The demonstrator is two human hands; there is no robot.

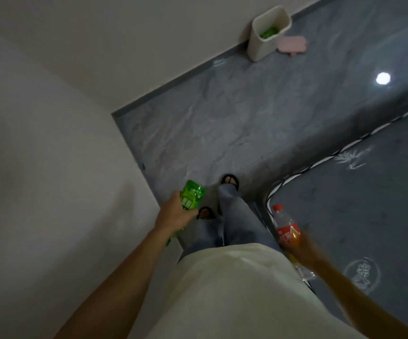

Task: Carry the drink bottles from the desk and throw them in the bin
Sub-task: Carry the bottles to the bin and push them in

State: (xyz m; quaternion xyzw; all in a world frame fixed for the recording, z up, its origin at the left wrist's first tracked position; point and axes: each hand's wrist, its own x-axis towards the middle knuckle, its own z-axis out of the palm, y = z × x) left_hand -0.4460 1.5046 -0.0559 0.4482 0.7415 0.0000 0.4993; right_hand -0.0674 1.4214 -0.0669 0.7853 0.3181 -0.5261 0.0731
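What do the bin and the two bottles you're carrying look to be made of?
Bin: likely plastic, matte cream, with smooth moulded walls and rounded corners. Green bottle in the left hand: probably thin plastic under a glossy printed label that catches the light. Red-capped bottle in the right hand: clear plastic by its see-through neck, with a red label; motion blur hides more.

Home bedroom: mattress (359, 204), tiled floor (247, 113)

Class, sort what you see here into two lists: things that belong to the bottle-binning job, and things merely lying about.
Part of the job:
- green bottle in the left hand
- red-labelled bottle in the right hand
- white bin by the wall, something green already inside

Just lying about:
- pink object on the floor beside the bin
- patterned mattress
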